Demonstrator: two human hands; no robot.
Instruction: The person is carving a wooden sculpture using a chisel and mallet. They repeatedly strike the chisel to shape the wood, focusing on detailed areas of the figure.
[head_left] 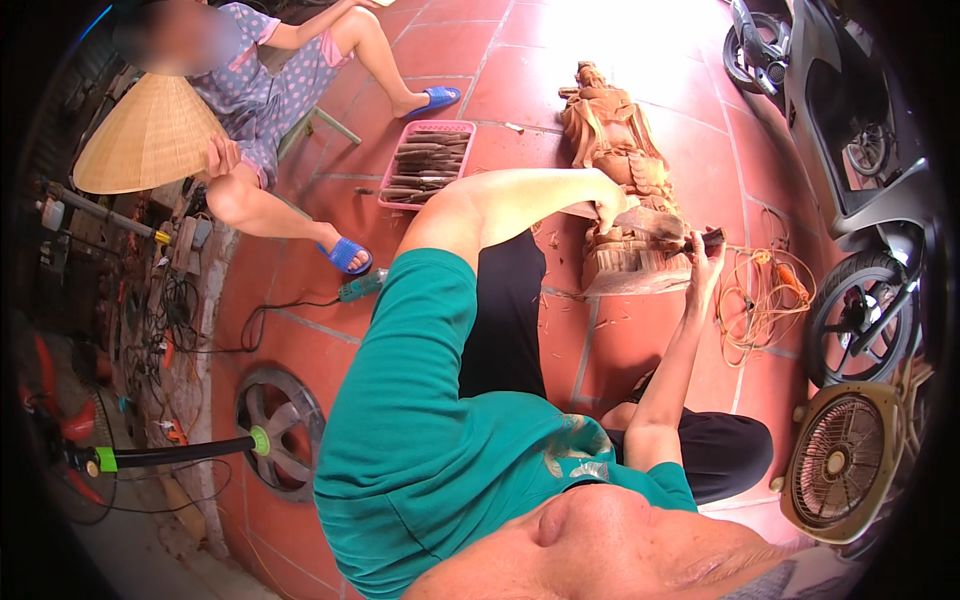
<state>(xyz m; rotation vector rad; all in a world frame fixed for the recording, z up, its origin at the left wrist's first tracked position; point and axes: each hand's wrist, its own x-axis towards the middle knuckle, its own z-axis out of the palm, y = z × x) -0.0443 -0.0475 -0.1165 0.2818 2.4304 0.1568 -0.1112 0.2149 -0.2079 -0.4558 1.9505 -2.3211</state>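
Observation:
A carved wooden statue (pixel 615 140) of a robed figure lies on the floor ahead, its base toward me. My left hand (pixel 610 205) reaches across to the lower part of the carving, fingers curled around something pale and wooden. A broad, flat wooden piece (pixel 652 222) extends from beside that hand over the statue; I cannot tell whether the hand holds it. At the right side of the base, my right hand (pixel 704 265) is closed on a short, dark tool end (pixel 710 240). The fingers hide most of that tool.
A pink basket (pixel 470 130) of chisels stands left of the statue. Beyond it sits a person holding a conical hat (pixel 150 135). A green power tool (pixel 362 286) lies on the red tiles. To the right are coiled orange cable (pixel 765 300), a motorbike (pixel 860 290) and a fan (pixel 838 462).

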